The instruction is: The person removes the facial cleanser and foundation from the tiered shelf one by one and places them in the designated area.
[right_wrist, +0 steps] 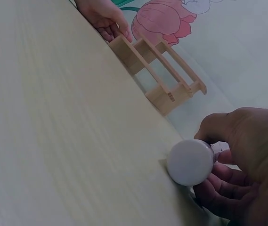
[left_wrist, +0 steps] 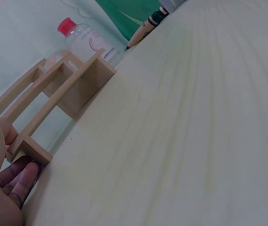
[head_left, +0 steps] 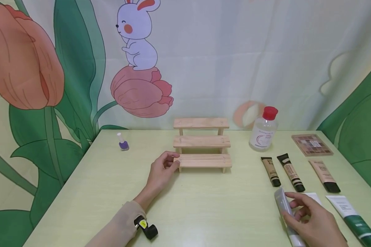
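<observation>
A three-tier wooden display stand stands at the back middle of the table. My left hand holds the left end of its lowest step, with thumb and fingers about the board's end. In the left wrist view, some fingertips are tucked under that step. At the front right, my right hand grips a grey squeeze tube between thumb and fingers. The round white cap of this tube faces the right wrist camera. A white tube lies partly hidden behind the right hand.
Two small tan tubes, a beige tube and a green-and-white tube lie on the right. Behind them are a red-capped clear bottle and an eyeshadow palette. A purple nail polish bottle stands at the back left.
</observation>
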`<state>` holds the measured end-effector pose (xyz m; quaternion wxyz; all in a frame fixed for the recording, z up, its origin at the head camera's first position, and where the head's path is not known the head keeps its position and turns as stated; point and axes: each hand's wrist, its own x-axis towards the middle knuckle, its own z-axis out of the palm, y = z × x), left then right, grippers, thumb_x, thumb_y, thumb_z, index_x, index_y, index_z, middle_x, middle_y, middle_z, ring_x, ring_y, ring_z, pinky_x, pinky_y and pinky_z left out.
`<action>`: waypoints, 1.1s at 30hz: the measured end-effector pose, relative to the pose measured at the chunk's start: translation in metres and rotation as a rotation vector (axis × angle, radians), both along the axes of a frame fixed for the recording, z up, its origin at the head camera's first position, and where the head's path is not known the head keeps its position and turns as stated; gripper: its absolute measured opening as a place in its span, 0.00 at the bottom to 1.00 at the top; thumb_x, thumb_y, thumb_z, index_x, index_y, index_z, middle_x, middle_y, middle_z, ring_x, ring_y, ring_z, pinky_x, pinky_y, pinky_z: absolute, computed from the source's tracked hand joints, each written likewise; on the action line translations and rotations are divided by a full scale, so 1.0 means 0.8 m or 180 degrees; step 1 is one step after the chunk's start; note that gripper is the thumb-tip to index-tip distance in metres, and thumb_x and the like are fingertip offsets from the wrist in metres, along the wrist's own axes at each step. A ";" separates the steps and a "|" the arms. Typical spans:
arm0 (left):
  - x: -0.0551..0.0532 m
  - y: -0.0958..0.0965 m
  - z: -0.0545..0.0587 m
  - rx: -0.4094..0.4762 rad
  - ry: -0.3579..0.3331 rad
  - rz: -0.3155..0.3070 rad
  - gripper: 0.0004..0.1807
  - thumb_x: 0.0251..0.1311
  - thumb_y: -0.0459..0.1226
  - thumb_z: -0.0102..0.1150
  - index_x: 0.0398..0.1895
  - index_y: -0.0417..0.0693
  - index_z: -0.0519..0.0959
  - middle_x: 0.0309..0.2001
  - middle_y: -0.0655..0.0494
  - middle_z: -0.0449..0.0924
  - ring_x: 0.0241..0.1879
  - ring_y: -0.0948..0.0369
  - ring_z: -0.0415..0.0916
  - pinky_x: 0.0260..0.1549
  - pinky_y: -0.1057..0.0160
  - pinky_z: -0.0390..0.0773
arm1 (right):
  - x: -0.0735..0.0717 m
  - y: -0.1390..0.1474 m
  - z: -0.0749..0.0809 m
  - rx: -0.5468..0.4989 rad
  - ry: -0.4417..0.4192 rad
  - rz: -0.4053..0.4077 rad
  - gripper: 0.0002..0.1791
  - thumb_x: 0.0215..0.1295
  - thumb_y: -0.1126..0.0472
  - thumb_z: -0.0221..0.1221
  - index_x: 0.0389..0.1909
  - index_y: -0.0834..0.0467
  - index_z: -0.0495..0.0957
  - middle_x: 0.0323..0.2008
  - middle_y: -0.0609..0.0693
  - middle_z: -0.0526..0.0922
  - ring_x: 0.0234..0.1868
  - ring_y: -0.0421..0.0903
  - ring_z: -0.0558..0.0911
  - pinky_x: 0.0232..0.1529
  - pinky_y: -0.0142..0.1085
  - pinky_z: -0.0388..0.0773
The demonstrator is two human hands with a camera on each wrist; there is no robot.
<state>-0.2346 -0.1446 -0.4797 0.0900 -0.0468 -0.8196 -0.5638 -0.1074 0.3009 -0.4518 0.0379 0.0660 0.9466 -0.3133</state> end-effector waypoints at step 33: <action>0.003 -0.003 -0.001 0.0019 -0.0013 -0.0014 0.10 0.75 0.36 0.69 0.56 0.55 0.87 0.45 0.53 0.86 0.42 0.57 0.81 0.41 0.66 0.81 | -0.009 -0.022 0.043 0.0146 0.0991 0.0005 0.29 0.74 0.55 0.73 0.70 0.59 0.79 0.61 0.60 0.82 0.48 0.53 0.83 0.33 0.29 0.78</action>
